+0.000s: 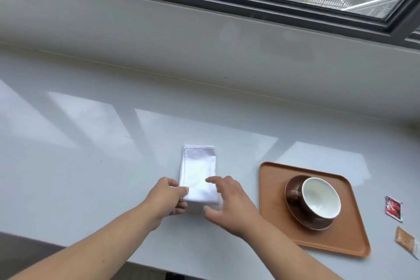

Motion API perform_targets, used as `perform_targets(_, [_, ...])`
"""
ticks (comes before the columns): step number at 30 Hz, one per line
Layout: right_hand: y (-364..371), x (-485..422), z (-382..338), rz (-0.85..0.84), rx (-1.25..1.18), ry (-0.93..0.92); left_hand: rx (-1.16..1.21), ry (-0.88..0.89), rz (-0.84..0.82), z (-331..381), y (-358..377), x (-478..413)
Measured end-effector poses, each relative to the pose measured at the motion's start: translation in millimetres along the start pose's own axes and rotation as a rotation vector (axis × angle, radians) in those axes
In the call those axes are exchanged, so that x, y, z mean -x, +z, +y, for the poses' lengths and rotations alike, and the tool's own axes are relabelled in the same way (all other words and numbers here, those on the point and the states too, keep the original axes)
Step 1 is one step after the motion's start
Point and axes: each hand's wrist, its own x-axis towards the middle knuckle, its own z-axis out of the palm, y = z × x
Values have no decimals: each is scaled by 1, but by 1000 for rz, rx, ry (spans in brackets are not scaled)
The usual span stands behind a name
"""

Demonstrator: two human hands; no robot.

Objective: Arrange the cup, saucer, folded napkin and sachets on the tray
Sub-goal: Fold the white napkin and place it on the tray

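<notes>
1. One rounded-square orange-brown wooden tray [272, 223], lower right of the frame.
2. One brown cup with a white inside [318, 198], on the tray.
3. One round brown saucer [302, 223], under the cup.
4. One folded white cloth napkin [198, 173], lower centre.
5. Two sachets at the right edge: one red-and-white [393, 208], one tan [406, 240].
6. Two bare hands, left [169, 200] and right [229, 202], lower centre.
</notes>
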Motion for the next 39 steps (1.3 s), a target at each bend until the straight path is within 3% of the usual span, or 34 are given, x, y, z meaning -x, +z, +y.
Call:
perform_targets(3, [6,3,2,31,317,-203,14,-28,-37,-2,-5,5])
perform_targets(7, [8,-4,0,133,322,-298,-88,-25,-64,-5,-14,5])
perform_targets(11, [3,-17,0,121,119,-226,-441,148,-8,0,-34,-2])
perform_targets(14, [-4,-30,-1,103,-53,-163,-682,286,-131,6,-46,-11])
perform_targets(18, [-14,-55,-8,13,-438,134,-634,314,-251,19,-42,-24])
perform_targets(22, [-24,-80,-10,49,-592,158,-437,305,-260,32,-33,-43])
perform_targets(27, [-25,-111,-9,61,-476,265,-375,255,-59,41,-27,-72])
perform_targets(31, [-22,-136,-5,85,-305,314,-416,196,-21,44,-26,-90])
perform_targets(39, [-14,-151,-2,105,24,451,-883,288,123,59,-29,-108])
